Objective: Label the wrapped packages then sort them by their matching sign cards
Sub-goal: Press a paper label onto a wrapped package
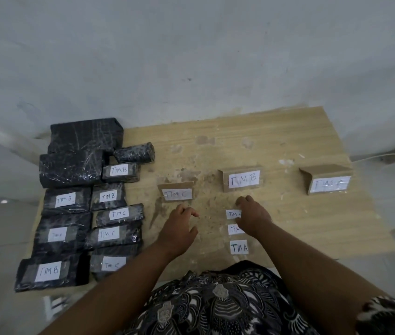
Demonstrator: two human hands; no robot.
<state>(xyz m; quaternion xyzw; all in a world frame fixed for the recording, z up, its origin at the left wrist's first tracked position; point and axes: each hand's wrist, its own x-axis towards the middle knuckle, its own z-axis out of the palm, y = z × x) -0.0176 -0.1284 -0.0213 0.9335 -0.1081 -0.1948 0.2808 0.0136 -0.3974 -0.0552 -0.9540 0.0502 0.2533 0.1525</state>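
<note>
Several black wrapped packages (71, 235) lie in rows at the table's left; most carry white TIM B or TIM C labels, three at the back (85, 135) are bare. Three cardboard sign cards stand across the middle: TIM C (178, 194), TIM B (243, 179) and TIM A (329, 183). Three loose TIM A paper labels (238, 248) lie in a column in front of the TIM B sign. My right hand (253, 216) hovers over the upper two labels, fingers loosely curled, partly hiding them. My left hand (179, 228) is relaxed above the bare wood below the TIM C sign, holding nothing.
The wooden table (312, 226) stands against a pale wall. White cables (384, 155) run past its right edge. My patterned clothing fills the bottom of the view.
</note>
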